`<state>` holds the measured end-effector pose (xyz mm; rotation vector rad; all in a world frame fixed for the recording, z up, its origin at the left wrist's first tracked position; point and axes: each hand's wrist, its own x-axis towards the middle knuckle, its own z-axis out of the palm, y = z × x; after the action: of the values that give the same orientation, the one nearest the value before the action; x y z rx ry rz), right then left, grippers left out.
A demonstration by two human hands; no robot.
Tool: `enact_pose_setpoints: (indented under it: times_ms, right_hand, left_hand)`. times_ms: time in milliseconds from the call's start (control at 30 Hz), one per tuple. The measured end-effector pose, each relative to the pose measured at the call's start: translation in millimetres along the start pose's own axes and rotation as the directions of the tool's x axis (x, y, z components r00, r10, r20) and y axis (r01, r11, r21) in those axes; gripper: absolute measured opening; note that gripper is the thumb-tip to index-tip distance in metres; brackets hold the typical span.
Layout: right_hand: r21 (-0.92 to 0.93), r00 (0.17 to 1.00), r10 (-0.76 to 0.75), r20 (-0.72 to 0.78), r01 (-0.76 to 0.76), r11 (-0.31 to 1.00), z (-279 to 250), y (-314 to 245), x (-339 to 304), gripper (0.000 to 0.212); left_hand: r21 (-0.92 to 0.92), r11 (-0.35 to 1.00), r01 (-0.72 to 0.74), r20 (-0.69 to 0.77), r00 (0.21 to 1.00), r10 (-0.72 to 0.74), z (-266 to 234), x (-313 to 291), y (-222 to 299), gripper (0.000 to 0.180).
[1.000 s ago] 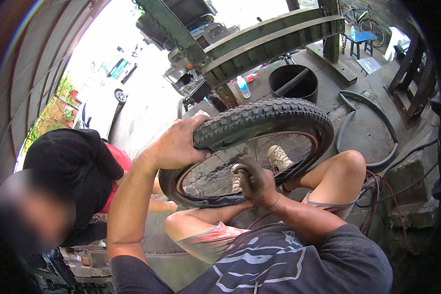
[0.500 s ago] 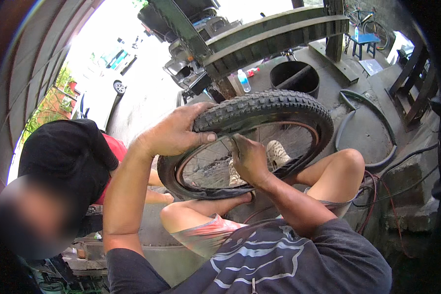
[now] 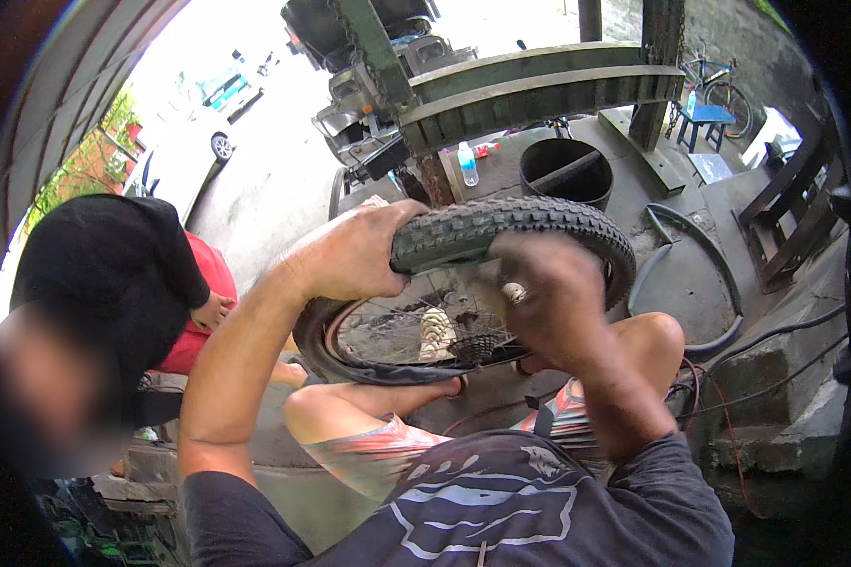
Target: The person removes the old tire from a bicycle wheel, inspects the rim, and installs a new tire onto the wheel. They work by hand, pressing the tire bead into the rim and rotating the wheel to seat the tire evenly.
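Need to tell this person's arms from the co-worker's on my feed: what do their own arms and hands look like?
Both forearms are bare, with no gloves on the left hand or the right hand. Short dark grey T-shirt sleeves end above the elbows. A pale ring shows on a right-hand finger. No watch or wristband shows.

The person's left forearm rises from the lower left, bent at the elbow, and the left hand (image 3: 350, 253) curls palm-down with fingers wrapped over the top of the tyre (image 3: 501, 227). The right forearm climbs from the lower middle, and the right hand (image 3: 548, 293), blurred, wears a ring and presses against the tyre's near side. Bare knees sit below both arms.
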<state>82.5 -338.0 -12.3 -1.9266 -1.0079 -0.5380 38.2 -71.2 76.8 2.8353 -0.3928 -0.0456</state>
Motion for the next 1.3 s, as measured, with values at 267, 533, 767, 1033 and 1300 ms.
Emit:
enact_pose_setpoints:
  times_ms: [267,533,767,1033,1300]
  right_hand:
    - [-0.164,0.895,-0.05,0.444,0.137,0.977,-27.2,67.6,67.2,0.071]
    - [-0.138,0.816,0.024,0.577,0.069,0.988,-29.6,78.0,81.3,0.057]
    - [-0.149,0.793,0.046,0.608,0.057,0.987,-31.6,75.9,79.6,0.045]
    - [-0.043,0.821,-0.005,0.571,0.036,0.998,-38.1,87.4,76.6,0.046]
    - [-0.04,0.75,-0.1,0.653,0.166,0.985,-11.1,98.0,96.6,0.062]
  left_hand:
    - [0.167,0.98,0.106,-0.305,0.951,-0.051,29.8,-1.6,10.4,0.055]
    - [0.058,0.997,0.057,-0.077,0.996,-0.052,19.6,16.5,-8.5,0.057]
    - [-0.008,0.996,0.085,-0.057,0.995,-0.085,16.4,7.4,-1.2,0.074]
    - [-0.171,0.948,0.268,-0.213,0.929,-0.301,47.2,-97.4,-75.4,0.079]
    - [-0.233,0.867,0.441,-0.254,0.833,-0.492,71.1,-134.8,-83.3,0.073]
